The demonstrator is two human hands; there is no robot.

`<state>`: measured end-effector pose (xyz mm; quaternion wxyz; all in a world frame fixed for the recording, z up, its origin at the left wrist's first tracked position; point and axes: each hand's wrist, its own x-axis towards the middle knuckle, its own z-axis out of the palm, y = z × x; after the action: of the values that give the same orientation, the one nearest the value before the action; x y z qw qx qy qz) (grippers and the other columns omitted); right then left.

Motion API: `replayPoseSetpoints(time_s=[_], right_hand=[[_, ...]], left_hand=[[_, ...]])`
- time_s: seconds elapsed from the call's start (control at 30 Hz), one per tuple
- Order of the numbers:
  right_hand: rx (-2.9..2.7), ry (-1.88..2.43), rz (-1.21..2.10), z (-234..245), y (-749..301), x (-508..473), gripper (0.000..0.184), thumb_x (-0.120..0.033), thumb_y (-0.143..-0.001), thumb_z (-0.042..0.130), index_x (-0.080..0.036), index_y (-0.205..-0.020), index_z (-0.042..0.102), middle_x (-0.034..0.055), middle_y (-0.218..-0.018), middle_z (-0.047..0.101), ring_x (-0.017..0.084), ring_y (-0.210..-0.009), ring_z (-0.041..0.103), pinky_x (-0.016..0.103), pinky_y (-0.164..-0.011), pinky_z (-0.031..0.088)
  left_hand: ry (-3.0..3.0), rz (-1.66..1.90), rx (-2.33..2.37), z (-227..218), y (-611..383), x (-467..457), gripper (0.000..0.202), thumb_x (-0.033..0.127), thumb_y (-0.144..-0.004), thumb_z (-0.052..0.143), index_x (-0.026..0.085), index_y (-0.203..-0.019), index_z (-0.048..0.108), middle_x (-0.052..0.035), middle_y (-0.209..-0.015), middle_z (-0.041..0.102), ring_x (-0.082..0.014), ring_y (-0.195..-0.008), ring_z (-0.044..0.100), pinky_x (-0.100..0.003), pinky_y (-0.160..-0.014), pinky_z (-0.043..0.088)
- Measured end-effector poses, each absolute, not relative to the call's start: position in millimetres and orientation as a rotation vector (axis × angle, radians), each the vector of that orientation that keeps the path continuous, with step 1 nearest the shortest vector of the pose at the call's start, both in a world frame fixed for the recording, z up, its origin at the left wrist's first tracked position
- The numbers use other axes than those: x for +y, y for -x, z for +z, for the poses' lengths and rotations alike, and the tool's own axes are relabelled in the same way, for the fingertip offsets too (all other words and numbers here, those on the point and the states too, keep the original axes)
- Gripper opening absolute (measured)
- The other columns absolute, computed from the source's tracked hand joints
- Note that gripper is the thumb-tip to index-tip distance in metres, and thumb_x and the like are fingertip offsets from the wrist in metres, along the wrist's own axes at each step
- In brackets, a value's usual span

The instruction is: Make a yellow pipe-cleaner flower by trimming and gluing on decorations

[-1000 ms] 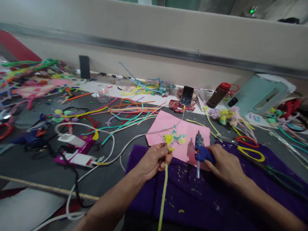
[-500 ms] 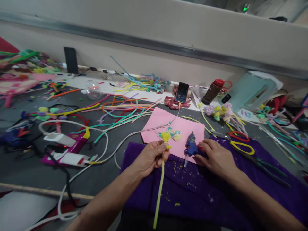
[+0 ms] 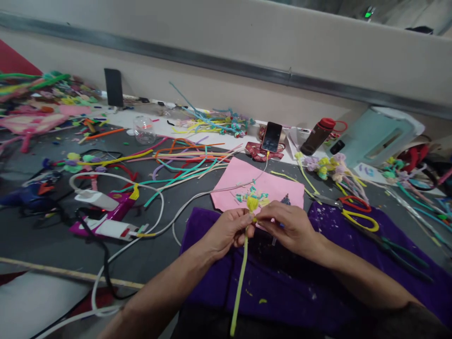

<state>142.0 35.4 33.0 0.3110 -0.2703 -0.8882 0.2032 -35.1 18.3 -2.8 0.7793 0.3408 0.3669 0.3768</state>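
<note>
My left hand point(image 3: 228, 230) is closed around a yellow-green pipe-cleaner stem point(image 3: 240, 282) just under its yellow flower head point(image 3: 252, 203). My right hand point(image 3: 287, 226) has its fingers pinched on the same stem, right beside the left hand's fingertips. Both hands hover over a purple cloth point(image 3: 282, 287). A blue glue gun point(image 3: 284, 201) lies behind my right hand on a pink sheet point(image 3: 243, 181), mostly hidden. Small pipe-cleaner pieces point(image 3: 247, 194) lie on the pink sheet.
Loose pipe cleaners point(image 3: 183, 162) cover the dark table. A magenta power strip point(image 3: 106, 219) with cables lies left. Scissors point(image 3: 358, 212) and pliers point(image 3: 399, 252) lie right. A phone point(image 3: 271, 136), a bottle point(image 3: 318, 135), finished flowers point(image 3: 328, 167) and a pale plastic stool point(image 3: 377, 136) stand behind.
My right hand let go of the glue gun and moved left to the flower stem. The left hand kept hold of the stem.
</note>
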Motion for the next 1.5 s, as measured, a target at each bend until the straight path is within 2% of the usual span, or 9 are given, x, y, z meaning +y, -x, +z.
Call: replayPoseSetpoints(time_s=[0.13,0.4,0.53,0.77,0.97,1.5], right_hand=[[-2.338,0.697,0.573,36,-146,39,0.012,-0.016,-0.083,0.052,-0.017,-0.091,0.06,0.0048,-0.077,0.063,0.013,-0.072,0.058,0.026,-0.063,0.046],[-2.163,0.887,0.821,45,-164,68,0.007,-0.018,-0.079,0.056,-0.014,-0.079,0.062,0.0018,-0.071,0.061,0.01,-0.059,0.054,0.022,-0.054,0.042],[-2.146,0.853,0.964,41,-167,76,0.006,-0.018,-0.077,0.058,-0.014,-0.077,0.063,0.0022,-0.073,0.061,0.011,-0.064,0.055,0.023,-0.058,0.043],[-2.214,0.726,1.084,35,-166,77,0.008,-0.021,-0.079,0.058,-0.015,-0.079,0.063,0.0027,-0.076,0.061,0.012,-0.071,0.056,0.027,-0.067,0.045],[-2.337,0.602,1.054,38,-166,75,0.009,-0.022,-0.083,0.055,-0.018,-0.081,0.063,0.002,-0.079,0.061,0.013,-0.08,0.056,0.029,-0.074,0.045],[-2.491,0.577,0.716,32,-160,65,0.011,-0.024,-0.084,0.053,-0.018,-0.084,0.062,0.0044,-0.082,0.06,0.013,-0.078,0.055,0.029,-0.069,0.045]], left_hand=[[-0.734,0.784,0.784,-3,35,18,0.03,0.041,-0.073,0.06,0.012,-0.067,0.054,0.0028,-0.049,0.054,-0.0009,-0.029,0.033,-0.015,-0.031,0.02],[-0.745,0.696,0.843,-4,37,20,0.025,0.039,-0.074,0.057,0.014,-0.075,0.063,0.002,-0.046,0.052,-0.0022,-0.028,0.03,-0.017,-0.03,0.013],[-0.792,0.635,0.841,-4,37,22,0.024,0.035,-0.077,0.053,0.014,-0.074,0.063,0.0043,-0.039,0.046,-0.0033,-0.026,0.028,-0.017,-0.029,0.014],[-0.853,0.513,0.864,0,39,23,0.024,0.034,-0.077,0.05,0.013,-0.074,0.062,0.0057,-0.038,0.044,-0.0033,-0.026,0.025,-0.017,-0.028,0.012],[-0.862,0.468,0.871,-2,38,22,0.024,0.034,-0.076,0.051,0.014,-0.072,0.063,0.0056,-0.039,0.044,-0.003,-0.026,0.024,-0.017,-0.029,0.013],[-0.899,0.476,0.829,-4,38,21,0.022,0.033,-0.075,0.051,0.015,-0.072,0.063,0.0059,-0.038,0.043,-0.0032,-0.025,0.023,-0.018,-0.028,0.009]])
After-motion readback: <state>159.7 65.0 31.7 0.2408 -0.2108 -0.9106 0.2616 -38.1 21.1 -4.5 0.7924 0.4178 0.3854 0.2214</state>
